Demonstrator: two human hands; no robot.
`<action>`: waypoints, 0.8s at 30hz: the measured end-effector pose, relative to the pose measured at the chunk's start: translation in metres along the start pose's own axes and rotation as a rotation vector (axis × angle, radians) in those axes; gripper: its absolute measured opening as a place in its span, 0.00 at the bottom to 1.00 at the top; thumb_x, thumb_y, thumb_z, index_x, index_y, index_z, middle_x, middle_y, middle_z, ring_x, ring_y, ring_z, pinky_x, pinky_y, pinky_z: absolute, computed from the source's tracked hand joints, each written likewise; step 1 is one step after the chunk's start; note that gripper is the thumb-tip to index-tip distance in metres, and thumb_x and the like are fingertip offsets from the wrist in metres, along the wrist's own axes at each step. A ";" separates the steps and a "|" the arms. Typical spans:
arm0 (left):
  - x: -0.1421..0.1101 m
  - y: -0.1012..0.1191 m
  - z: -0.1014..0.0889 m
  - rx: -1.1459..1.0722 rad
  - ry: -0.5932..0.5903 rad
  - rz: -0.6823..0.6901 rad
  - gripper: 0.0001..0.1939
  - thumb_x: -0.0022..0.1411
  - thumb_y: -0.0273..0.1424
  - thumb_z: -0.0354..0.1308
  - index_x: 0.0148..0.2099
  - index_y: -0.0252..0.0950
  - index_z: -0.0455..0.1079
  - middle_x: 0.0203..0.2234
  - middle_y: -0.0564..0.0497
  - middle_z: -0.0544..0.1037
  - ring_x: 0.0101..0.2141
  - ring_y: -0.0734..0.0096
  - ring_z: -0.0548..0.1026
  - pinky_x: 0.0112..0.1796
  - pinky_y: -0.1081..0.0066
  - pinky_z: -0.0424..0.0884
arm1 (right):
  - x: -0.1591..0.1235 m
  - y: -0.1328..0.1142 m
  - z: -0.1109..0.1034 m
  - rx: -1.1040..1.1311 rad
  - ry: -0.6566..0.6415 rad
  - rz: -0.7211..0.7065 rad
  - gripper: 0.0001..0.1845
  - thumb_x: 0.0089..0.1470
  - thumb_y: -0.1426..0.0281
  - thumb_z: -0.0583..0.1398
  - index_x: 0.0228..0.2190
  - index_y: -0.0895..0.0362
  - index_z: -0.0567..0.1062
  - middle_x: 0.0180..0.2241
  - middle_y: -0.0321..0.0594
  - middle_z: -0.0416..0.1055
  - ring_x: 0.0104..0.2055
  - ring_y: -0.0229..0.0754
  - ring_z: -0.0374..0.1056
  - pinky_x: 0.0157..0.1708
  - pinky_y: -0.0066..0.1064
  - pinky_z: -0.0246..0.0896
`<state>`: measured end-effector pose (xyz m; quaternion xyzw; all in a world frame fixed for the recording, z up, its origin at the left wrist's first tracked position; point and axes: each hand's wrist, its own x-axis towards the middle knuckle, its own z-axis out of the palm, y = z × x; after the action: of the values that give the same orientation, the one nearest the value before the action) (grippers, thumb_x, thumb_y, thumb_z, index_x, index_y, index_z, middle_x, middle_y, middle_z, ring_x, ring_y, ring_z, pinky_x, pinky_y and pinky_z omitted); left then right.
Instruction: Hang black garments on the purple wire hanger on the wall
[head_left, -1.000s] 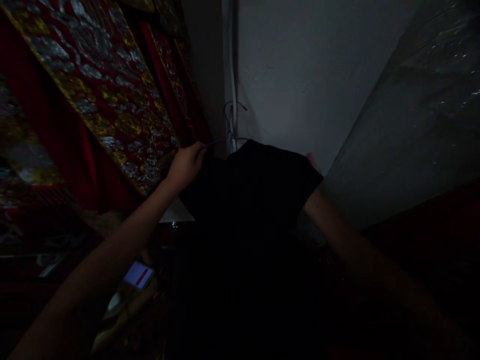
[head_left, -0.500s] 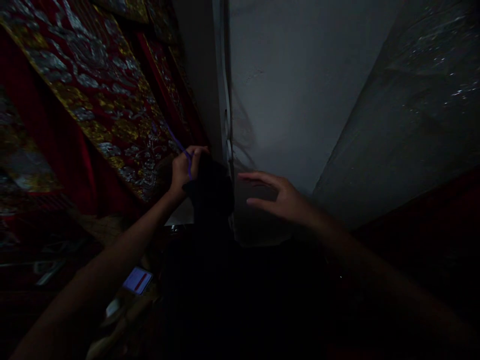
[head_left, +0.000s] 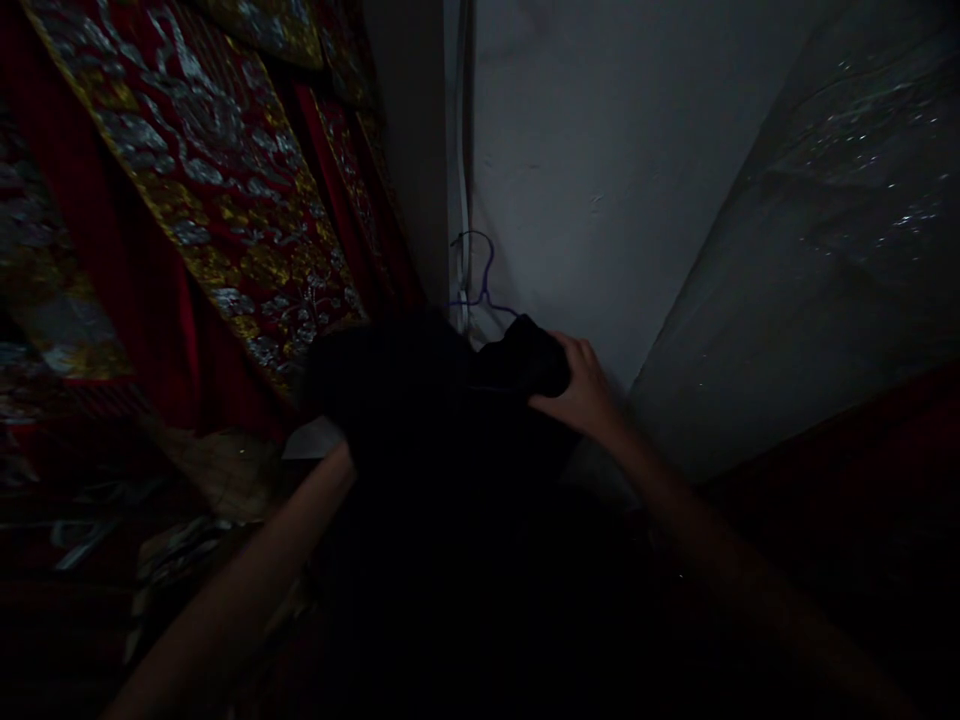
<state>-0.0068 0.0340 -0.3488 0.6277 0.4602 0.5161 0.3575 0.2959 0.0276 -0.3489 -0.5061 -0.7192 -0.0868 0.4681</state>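
Nearest, the left forearm (head_left: 262,560) rises from below and left of the purple hanger (head_left: 487,283) and ends at the black shirt (head_left: 442,430), whose cloth covers the left hand; whether its fingers are open or closed cannot be told. The right forearm (head_left: 690,530) rises from below and right of the hanger. The shirt is a dark mass below the hanger and to its left, most of its folds lost in the gloom. Just below and right of the hanger, the right hand (head_left: 589,390) grips the bunched shirt, thumb in front and fingers over the far edge. The hanger's hook stands above the cloth, and its right arm slopes down to meet the shirt. Well left of the hanger and lower lies a dim brownish cloth (head_left: 225,465); left and higher hangs a red curtain (head_left: 187,330) with silver and gold decoration. Far right of the hanger, a shiny sheet (head_left: 825,260) catches the light. Behind the hanger, a pale strip (head_left: 462,120) runs upward beside the grey wall (head_left: 600,140); whether the hook touches the strip is unclear.
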 end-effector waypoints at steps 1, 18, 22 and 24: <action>-0.008 -0.011 -0.007 -0.067 -0.019 -0.040 0.37 0.64 0.63 0.38 0.52 0.44 0.75 0.47 0.44 0.82 0.49 0.52 0.80 0.48 0.50 0.77 | 0.007 0.006 -0.004 -0.030 0.033 0.030 0.49 0.36 0.64 0.70 0.61 0.54 0.63 0.54 0.51 0.64 0.57 0.61 0.63 0.57 0.55 0.61; -0.093 -0.059 0.060 -0.688 0.316 -0.572 0.21 0.48 0.36 0.72 0.46 0.45 0.73 0.47 0.51 0.82 0.56 0.55 0.75 0.58 0.56 0.71 | -0.066 -0.064 0.018 0.536 0.191 0.522 0.17 0.57 0.51 0.61 0.35 0.52 0.73 0.35 0.41 0.73 0.40 0.47 0.70 0.43 0.39 0.66; -0.103 -0.051 0.073 -0.692 0.213 -0.610 0.21 0.45 0.35 0.74 0.42 0.43 0.75 0.44 0.49 0.83 0.54 0.53 0.77 0.56 0.56 0.72 | -0.119 -0.088 0.065 0.734 -0.226 0.668 0.22 0.60 0.48 0.56 0.29 0.53 0.70 0.25 0.35 0.67 0.28 0.43 0.65 0.31 0.34 0.60; -0.105 -0.044 0.072 -0.703 0.163 -0.618 0.22 0.43 0.36 0.74 0.42 0.42 0.76 0.44 0.48 0.83 0.52 0.52 0.78 0.55 0.57 0.73 | -0.123 -0.095 0.070 0.774 -0.313 0.618 0.20 0.61 0.50 0.56 0.30 0.53 0.70 0.25 0.35 0.67 0.30 0.42 0.65 0.32 0.33 0.59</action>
<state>0.0503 -0.0497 -0.4382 0.2597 0.4494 0.5577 0.6478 0.1842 -0.0549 -0.4481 -0.4915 -0.5770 0.4046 0.5118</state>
